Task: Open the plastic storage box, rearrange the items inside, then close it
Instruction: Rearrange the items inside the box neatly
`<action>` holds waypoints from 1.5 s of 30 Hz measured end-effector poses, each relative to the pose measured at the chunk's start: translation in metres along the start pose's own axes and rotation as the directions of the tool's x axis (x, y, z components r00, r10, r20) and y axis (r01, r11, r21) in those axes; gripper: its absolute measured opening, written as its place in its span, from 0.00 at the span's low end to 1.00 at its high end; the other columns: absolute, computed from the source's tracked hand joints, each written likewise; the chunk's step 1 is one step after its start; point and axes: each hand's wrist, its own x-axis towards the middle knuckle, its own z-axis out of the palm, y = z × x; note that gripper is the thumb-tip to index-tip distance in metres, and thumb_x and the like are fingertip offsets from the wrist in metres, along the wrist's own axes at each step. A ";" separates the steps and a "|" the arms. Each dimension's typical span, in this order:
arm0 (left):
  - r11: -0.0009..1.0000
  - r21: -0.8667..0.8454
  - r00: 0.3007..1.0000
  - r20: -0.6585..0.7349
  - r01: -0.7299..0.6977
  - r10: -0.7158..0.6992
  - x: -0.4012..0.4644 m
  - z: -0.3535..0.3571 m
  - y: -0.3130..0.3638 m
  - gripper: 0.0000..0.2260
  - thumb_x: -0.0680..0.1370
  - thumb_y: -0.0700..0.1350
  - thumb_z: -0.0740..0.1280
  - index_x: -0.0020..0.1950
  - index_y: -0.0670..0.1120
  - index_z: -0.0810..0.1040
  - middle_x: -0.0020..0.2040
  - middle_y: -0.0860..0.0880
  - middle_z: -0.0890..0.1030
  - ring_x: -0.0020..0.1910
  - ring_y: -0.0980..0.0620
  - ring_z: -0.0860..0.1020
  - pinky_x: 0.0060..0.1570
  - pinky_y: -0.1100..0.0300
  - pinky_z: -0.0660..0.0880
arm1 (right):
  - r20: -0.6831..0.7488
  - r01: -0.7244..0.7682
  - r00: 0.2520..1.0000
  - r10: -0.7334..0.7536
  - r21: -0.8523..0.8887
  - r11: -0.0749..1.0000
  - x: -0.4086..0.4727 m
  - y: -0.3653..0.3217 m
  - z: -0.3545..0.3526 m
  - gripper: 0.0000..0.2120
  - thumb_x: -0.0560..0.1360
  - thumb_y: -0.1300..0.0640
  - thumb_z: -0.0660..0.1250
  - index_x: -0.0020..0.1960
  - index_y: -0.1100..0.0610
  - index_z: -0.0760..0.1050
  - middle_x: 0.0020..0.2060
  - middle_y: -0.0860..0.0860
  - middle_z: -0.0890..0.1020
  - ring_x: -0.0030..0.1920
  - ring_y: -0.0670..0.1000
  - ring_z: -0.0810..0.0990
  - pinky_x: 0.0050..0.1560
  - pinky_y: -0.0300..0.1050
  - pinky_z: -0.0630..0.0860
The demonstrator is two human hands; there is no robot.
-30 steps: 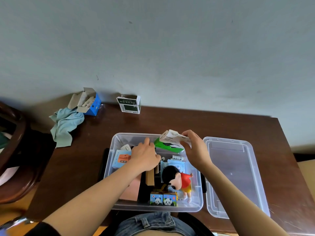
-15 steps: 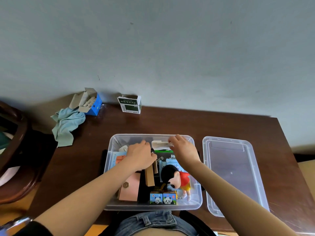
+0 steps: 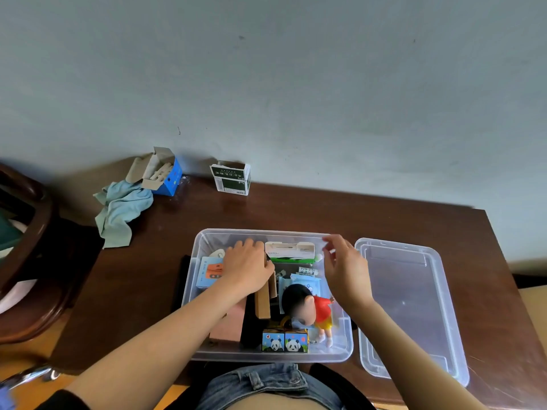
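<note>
The clear plastic storage box (image 3: 266,357) stands open on the brown table, and its lid (image 3: 408,306) lies flat to its right. Inside, a white-and-green carton (image 3: 290,252) stands against the far wall. Also in the box are a cartoon figure in a red shirt (image 3: 321,312), two panda boxes (image 3: 284,340), a pink box (image 3: 229,324) and a blue-and-orange box (image 3: 210,272). My left hand (image 3: 247,269) is palm down in the box's left half, gripping the top of an upright brown cardboard box (image 3: 262,304). My right hand (image 3: 346,270) hovers open over the box's right side, holding nothing.
At the back of the table (image 3: 296,211) are an open blue carton (image 3: 164,176), a crumpled light blue cloth (image 3: 121,211) and an open green-and-white carton (image 3: 232,179). A dark wooden chair (image 3: 26,261) stands at the left. The wall rises right behind the table.
My right hand lowered the white-and-green carton to the box's far wall, let go and drew back to the right, open. My left hand stayed in place.
</note>
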 end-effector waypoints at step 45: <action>0.995 -0.057 0.994 -0.076 -0.088 0.083 0.034 -0.009 0.011 0.10 0.78 0.47 0.62 0.54 0.51 0.82 0.48 0.48 0.84 0.52 0.44 0.79 0.45 0.56 0.72 | 0.752 0.062 0.648 0.123 -0.213 0.975 0.012 -0.022 0.093 0.18 0.80 0.54 0.52 0.64 0.59 0.72 0.60 0.58 0.75 0.60 0.61 0.72 0.56 0.52 0.71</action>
